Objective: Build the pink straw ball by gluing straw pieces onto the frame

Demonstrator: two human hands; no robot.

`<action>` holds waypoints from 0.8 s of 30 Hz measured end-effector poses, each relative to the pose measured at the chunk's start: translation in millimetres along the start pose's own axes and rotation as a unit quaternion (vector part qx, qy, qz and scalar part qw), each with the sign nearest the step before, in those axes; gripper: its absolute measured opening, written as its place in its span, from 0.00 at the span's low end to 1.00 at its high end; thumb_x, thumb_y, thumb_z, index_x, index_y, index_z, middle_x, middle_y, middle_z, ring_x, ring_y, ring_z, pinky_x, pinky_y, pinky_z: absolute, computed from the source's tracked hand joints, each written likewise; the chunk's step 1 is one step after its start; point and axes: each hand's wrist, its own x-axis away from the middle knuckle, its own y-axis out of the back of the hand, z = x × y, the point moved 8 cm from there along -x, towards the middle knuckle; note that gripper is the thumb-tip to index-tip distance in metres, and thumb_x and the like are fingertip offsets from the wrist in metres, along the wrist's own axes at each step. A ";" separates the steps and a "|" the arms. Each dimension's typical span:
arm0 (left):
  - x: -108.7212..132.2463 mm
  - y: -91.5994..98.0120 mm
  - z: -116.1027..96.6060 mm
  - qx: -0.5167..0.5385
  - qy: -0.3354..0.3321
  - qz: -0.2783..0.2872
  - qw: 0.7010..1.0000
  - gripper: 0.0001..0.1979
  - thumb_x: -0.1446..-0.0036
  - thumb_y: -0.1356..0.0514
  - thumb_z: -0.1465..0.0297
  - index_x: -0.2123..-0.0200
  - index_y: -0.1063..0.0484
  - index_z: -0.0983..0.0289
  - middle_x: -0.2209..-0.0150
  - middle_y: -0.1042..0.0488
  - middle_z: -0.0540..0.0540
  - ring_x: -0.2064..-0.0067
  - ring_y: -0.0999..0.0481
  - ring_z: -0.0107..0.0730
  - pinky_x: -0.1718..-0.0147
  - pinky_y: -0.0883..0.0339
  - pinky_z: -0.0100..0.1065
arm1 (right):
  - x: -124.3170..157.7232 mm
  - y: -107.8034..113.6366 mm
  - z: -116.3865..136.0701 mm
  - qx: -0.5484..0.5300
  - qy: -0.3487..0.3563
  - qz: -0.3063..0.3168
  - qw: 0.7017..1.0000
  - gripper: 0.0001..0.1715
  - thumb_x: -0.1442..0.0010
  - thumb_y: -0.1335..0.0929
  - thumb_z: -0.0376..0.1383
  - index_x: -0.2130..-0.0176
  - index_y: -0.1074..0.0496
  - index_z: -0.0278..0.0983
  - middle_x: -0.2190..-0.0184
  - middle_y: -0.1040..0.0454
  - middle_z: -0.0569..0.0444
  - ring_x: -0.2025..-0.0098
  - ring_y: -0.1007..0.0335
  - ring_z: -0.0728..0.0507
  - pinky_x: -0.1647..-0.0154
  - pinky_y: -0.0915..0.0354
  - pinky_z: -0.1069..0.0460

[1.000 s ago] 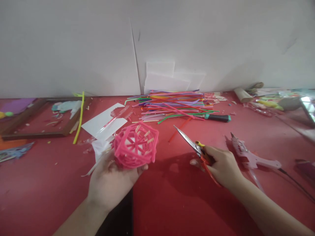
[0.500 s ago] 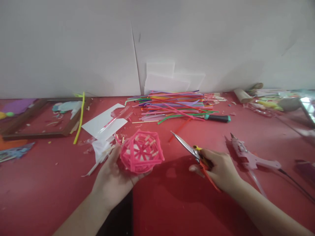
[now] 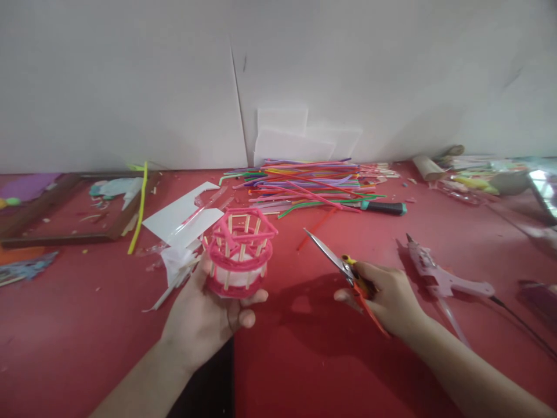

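Note:
My left hand (image 3: 204, 316) supports a small pink basket (image 3: 239, 265) from beneath, lifted above the table. It has pink pipe-cleaner rings joined by short pale wooden sticks, a many-sided pink rim on top and something white inside its lower part. The basket is upright, leaning slightly. To the right, my right hand (image 3: 387, 296) grips a pair of scissors (image 3: 327, 251) with orange and yellow handles. Their silver blades look closed and point up and to the left, apart from the basket. Part of the handles is hidden by my fingers.
A pink glue gun (image 3: 448, 281) with a cord lies right of my right hand. Behind are a pile of coloured pipe cleaners (image 3: 304, 183) and a black-handled tool (image 3: 385, 208). White card pieces (image 3: 178, 212), a yellow pipe cleaner (image 3: 139, 212) and a brown frame (image 3: 56, 239) lie left.
My left hand has tipped the basket from facing me with its open top to nearly upright, showing its side. The scissors and my right hand have hardly moved.

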 end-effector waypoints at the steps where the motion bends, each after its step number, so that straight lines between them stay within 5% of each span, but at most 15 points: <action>1: 0.2 -0.5 -0.8 -0.002 -0.004 -0.007 1.000 0.10 0.38 0.37 0.63 0.60 0.21 0.63 0.65 0.15 0.59 0.64 0.14 0.53 0.76 0.22 0.38 | 0.1 -0.3 -0.7 -0.003 -0.005 0.002 1.000 0.32 0.39 0.34 0.60 0.78 0.41 0.39 0.85 0.43 0.63 0.83 0.51 0.54 0.84 0.53 0.57; 5: 0.2 -4.6 -4.1 -0.034 -0.032 -0.043 0.998 0.17 0.46 0.31 0.57 0.55 0.23 0.59 0.61 0.15 0.57 0.61 0.15 0.59 0.78 0.23 0.39 | 0.2 -1.8 -3.9 -0.021 -0.023 0.010 0.999 0.33 0.41 0.34 0.62 0.78 0.40 0.39 0.85 0.44 0.63 0.82 0.52 0.53 0.84 0.53 0.57; 10: 5.5 4.0 -16.1 -0.167 -0.179 -0.108 0.963 0.22 0.43 0.36 0.50 0.50 0.27 0.54 0.55 0.19 0.54 0.65 0.16 0.46 0.77 0.20 0.40 | 0.3 -4.9 -7.2 -0.059 -0.048 0.042 0.996 0.36 0.44 0.33 0.64 0.79 0.42 0.38 0.84 0.47 0.63 0.82 0.55 0.53 0.83 0.55 0.56; 13: 21.4 -3.5 -31.0 -0.306 -0.361 -0.087 0.876 0.24 0.41 0.34 0.57 0.42 0.33 0.48 0.43 0.28 0.52 0.49 0.21 0.39 0.58 0.19 0.35 | 2.1 -5.2 -11.1 -0.082 -0.070 0.064 0.992 0.37 0.46 0.33 0.65 0.79 0.42 0.38 0.83 0.48 0.63 0.80 0.56 0.53 0.82 0.54 0.56; 17: 39.4 -26.4 -28.6 -0.467 -0.473 -0.035 0.746 0.41 0.49 0.30 0.76 0.37 0.40 0.43 0.33 0.43 0.51 0.32 0.39 0.47 0.47 0.23 0.40 | 4.6 -5.6 -18.0 -0.094 -0.103 0.090 0.986 0.36 0.47 0.33 0.66 0.78 0.40 0.38 0.82 0.48 0.62 0.79 0.56 0.52 0.81 0.52 0.56; 21: 47.8 -33.3 -29.0 -0.510 -0.496 -0.081 0.698 0.41 0.52 0.30 0.78 0.40 0.39 0.42 0.31 0.52 0.48 0.27 0.54 0.53 0.35 0.37 0.53 | 5.0 -6.4 -22.6 -0.070 -0.123 0.098 0.985 0.36 0.47 0.32 0.66 0.79 0.42 0.39 0.82 0.49 0.62 0.79 0.55 0.52 0.81 0.52 0.56; 24: 53.0 -39.4 -26.8 -0.544 -0.521 -0.082 0.652 0.40 0.52 0.31 0.78 0.41 0.39 0.43 0.31 0.53 0.48 0.27 0.57 0.54 0.36 0.37 0.55 | 4.3 -8.7 -24.1 -0.030 -0.127 0.108 0.985 0.35 0.46 0.32 0.64 0.79 0.44 0.40 0.83 0.47 0.62 0.80 0.54 0.52 0.81 0.52 0.55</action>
